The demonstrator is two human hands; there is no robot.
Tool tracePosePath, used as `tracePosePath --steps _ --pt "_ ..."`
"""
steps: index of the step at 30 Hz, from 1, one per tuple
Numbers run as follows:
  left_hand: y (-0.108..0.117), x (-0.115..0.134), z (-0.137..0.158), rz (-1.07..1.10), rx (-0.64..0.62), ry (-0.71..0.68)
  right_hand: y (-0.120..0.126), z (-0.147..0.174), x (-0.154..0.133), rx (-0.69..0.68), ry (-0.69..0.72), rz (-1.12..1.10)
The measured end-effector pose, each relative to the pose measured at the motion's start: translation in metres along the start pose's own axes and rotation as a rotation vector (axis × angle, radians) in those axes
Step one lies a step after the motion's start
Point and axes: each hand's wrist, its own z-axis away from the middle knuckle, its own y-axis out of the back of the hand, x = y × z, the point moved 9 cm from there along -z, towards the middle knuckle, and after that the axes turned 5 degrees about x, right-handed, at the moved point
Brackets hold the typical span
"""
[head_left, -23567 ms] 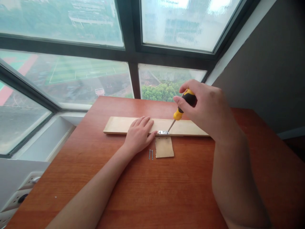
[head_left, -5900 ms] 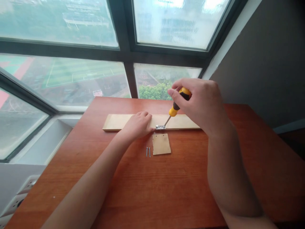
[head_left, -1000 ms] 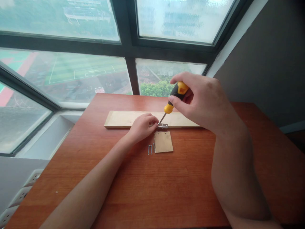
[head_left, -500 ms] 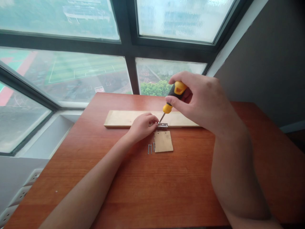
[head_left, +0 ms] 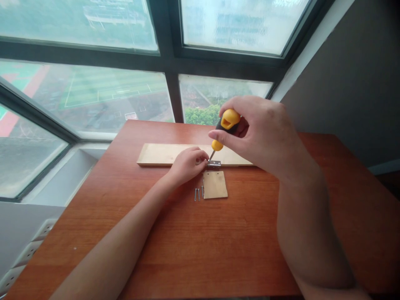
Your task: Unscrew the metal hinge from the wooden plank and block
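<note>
My right hand (head_left: 254,131) is closed around the yellow and black handle of a screwdriver (head_left: 230,119). The shaft slants down to the left, its tip at the left end of a small metal hinge (head_left: 214,163). That hinge lies at the near edge of a long pale wooden board (head_left: 159,155). Resting on the board, my left hand (head_left: 189,163) has its fingertips pinched together beside the screwdriver tip; what they hold is too small to make out. Just in front lies a small square wooden piece (head_left: 215,185) with two holes, and several screws (head_left: 196,194) lie to its left.
Everything lies on a reddish-brown wooden table (head_left: 200,250). Large dark-framed windows (head_left: 170,62) rise behind it, and a grey wall (head_left: 353,91) stands on the right. Wall sockets (head_left: 29,252) are at the lower left, below the table's edge.
My right hand has turned the screwdriver handle and shifted slightly left, bringing the handle's yellow end more toward me. My left hand keeps its place by the hinge.
</note>
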Motion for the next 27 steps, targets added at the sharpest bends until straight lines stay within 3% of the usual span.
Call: tracePosePath --steps 10,18,27 --pt "0.0002 0.0005 -0.0001 -0.002 0.007 -0.01 -0.0008 -0.0008 0.0023 -0.02 -0.027 0.074" --pt "0.0001 0.0001 0.0005 0.009 0.003 0.002 0.0032 0.0015 0.0005 0.02 -0.006 0.004" --pt "0.0001 0.0001 0.0005 0.007 0.007 -0.008 -0.0064 0.0038 0.0034 -0.061 -0.007 -0.023"
